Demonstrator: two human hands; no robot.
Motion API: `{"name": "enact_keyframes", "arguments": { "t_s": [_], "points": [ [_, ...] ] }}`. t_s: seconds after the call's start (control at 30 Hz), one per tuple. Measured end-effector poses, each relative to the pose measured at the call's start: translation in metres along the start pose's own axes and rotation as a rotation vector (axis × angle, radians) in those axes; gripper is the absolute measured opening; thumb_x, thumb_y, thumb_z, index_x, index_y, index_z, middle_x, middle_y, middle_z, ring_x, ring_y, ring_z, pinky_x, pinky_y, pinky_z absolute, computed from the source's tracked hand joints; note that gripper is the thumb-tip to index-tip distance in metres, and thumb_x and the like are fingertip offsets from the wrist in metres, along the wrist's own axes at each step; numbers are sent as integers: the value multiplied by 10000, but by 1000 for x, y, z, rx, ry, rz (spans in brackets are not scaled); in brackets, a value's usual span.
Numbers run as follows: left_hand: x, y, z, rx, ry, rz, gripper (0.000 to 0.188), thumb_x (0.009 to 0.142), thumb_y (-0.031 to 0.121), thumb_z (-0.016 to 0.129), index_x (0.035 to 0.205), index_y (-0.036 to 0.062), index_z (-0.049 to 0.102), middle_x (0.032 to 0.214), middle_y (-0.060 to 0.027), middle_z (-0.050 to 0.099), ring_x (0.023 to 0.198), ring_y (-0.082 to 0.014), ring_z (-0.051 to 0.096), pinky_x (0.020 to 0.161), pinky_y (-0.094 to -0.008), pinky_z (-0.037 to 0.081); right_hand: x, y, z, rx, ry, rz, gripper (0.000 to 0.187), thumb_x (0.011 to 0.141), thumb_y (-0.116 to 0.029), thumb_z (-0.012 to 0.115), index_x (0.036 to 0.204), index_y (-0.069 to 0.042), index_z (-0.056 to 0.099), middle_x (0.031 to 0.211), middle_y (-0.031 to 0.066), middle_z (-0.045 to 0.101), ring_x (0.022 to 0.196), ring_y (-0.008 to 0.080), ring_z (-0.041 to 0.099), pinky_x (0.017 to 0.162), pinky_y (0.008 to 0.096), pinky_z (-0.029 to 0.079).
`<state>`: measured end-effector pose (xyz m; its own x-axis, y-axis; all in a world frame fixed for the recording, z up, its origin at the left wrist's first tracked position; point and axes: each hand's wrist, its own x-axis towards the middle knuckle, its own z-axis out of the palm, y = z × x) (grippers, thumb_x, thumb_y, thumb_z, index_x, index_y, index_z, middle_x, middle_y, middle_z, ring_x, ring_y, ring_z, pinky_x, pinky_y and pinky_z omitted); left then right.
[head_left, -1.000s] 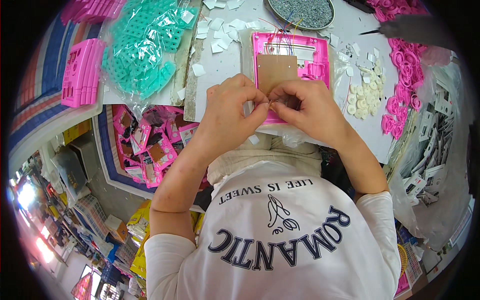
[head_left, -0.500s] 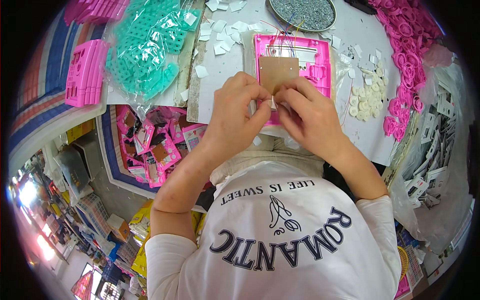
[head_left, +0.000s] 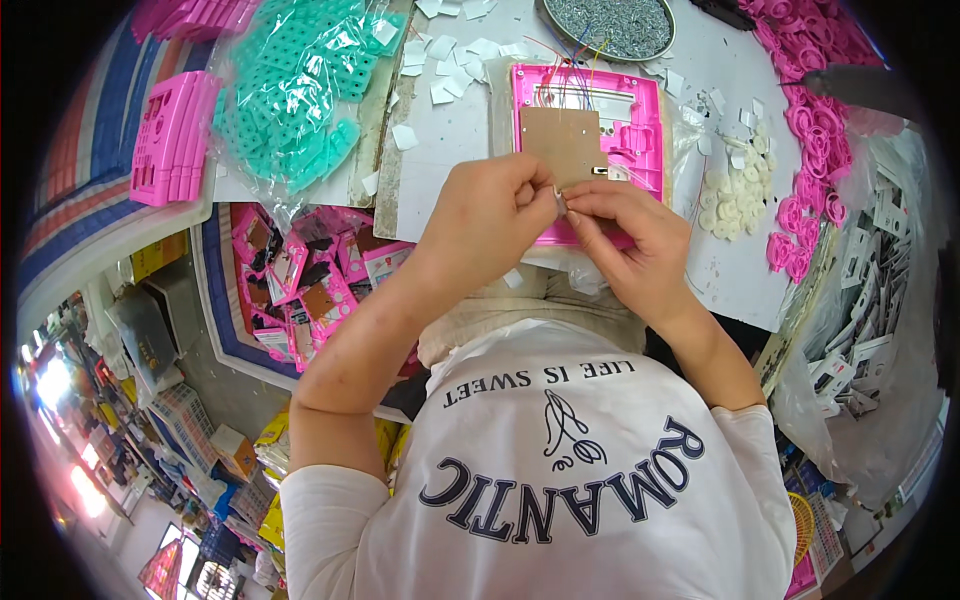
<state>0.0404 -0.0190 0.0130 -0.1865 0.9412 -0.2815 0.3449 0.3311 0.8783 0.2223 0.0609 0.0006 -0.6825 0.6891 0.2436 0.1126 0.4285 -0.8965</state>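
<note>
In front of me a pink plastic casing (head_left: pixel 648 130) lies open on the table. A brown board (head_left: pixel 560 140) rests in it, with thin coloured wires running to its far edge. Over the near part of the casing, my left hand (head_left: pixel 490 215) and my right hand (head_left: pixel 637 240) meet fingertip to fingertip. Both are closed in a pinch on a small whitish piece (head_left: pixel 560 202), mostly covered by the fingers. Its exact kind does not show. Close to my right fingers, a small metal part (head_left: pixel 601 171) sits at the board's edge.
Loose white squares (head_left: pixel 450 75) lie beyond the casing, near a round tray of screws (head_left: pixel 665 40). White round parts (head_left: pixel 735 200) and pink rings (head_left: pixel 815 130) are on the right, under a dark hanging tool (head_left: pixel 860 88). Left are bagged teal pieces (head_left: pixel 290 110) and stacked pink shells (head_left: pixel 172 140).
Both hands have shifted slightly right with the whitish piece and turned it between the fingertips. The metal part by the board has come into sight. A dark tool now shows at the upper right.
</note>
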Motion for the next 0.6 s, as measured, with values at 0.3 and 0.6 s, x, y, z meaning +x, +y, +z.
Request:
{"name": "enact_keyframes", "arguments": {
  "t_s": [0.3, 0.6],
  "points": [
    [14, 12, -17, -331, -217, -234, 219, 981, 115, 621, 1105, -65, 639, 849, -63, 723, 703, -89, 695, 564, -218, 512, 2, 3, -4, -242, -92, -292, 181, 755, 0, 798, 918, -43, 729, 1022, 92, 704, 847, 264, 692, 660, 335, 574],
    [5, -3, 0, 319, 148, 473, 190, 923, 42, 673, 1111, 44, 645, 889, -116, 697, 786, -293, 703, 659, -381, 550, 9, 7, -1, -503, -101, -371, 207, 699, -95, 801, 900, -109, 754, 912, 14, 634, 758, 214, 555, 571, 334, 476]
  ]
}}
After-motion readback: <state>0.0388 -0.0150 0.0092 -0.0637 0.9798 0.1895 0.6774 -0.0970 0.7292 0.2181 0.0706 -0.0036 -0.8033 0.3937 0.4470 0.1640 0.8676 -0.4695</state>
